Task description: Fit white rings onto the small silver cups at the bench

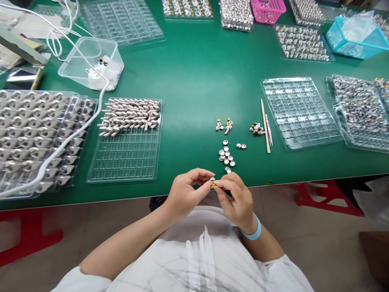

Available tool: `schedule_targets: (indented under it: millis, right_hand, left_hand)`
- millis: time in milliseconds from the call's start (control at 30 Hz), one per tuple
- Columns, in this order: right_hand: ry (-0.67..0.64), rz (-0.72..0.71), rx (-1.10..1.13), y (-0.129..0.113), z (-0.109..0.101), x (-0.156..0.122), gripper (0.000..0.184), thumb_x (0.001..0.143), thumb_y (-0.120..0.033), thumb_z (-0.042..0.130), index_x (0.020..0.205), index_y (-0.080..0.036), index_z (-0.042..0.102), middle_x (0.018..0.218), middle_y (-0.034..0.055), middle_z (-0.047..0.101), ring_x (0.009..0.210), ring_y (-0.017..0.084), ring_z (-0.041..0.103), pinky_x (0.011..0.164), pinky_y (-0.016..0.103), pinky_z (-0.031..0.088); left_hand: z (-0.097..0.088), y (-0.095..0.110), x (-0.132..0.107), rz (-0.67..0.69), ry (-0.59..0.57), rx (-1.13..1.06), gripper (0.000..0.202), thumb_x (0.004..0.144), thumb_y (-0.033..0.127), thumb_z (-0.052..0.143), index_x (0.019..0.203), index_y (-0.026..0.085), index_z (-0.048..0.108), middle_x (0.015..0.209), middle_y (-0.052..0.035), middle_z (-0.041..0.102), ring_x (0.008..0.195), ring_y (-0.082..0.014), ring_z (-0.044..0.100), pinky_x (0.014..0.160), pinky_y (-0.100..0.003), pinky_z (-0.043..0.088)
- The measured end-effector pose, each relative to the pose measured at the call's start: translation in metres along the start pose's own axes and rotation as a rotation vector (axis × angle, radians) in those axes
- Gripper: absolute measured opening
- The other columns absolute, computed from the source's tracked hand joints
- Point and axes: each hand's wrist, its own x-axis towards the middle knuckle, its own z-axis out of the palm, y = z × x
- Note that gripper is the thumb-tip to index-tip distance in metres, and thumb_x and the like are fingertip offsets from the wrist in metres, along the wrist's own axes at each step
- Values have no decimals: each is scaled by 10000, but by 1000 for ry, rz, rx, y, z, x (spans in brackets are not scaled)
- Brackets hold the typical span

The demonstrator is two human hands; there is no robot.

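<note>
My left hand (186, 194) pinches a small white earbud part (212, 179) between thumb and forefinger, just over the table's front edge. On its other side, the fingertips of my right hand (238, 199) close on the same part, where a bit of yellow shows. The fingers cover most of it. Just beyond my hands lies a loose cluster of round silvery earbud caps (226, 156). Two more caps (241, 146) sit to the right of that cluster. Farther back are a few white earbud pieces with yellow bits (227, 125), and another small group (257, 129) stands beside them.
A wooden stick (265, 126) and tweezers (269, 129) lie to the right. A clear tray (300, 113) is beyond them. At left are a half-filled tray of stem-shaped shells (126, 156), a large shell tray (36, 138), a clear bin (91, 65) and a white cable (69, 142).
</note>
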Motion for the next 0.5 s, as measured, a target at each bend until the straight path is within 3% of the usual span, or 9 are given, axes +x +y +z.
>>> schedule_targets:
  millis: [333,500]
  right_hand:
    - [-4,-48,-104,1,-5,2,281,898,-61,554,1124,-223,590,922,71,609,824,195,584,721,361,535]
    - [-1,-83,-143,3,-5,3,286,878,-30,583,1108,-200,589,910,78,608,817,194,573,707,357,528]
  left_hand:
    - [-11,10,6,-164,-180,-244,265,786,262,735,1021,142,752,818,-37,756,666,-123,680,659,-222,591]
    - [-11,7,6,-152,-156,-196,225,803,249,721,1001,151,765,743,-18,745,646,-114,681,657,-198,589]
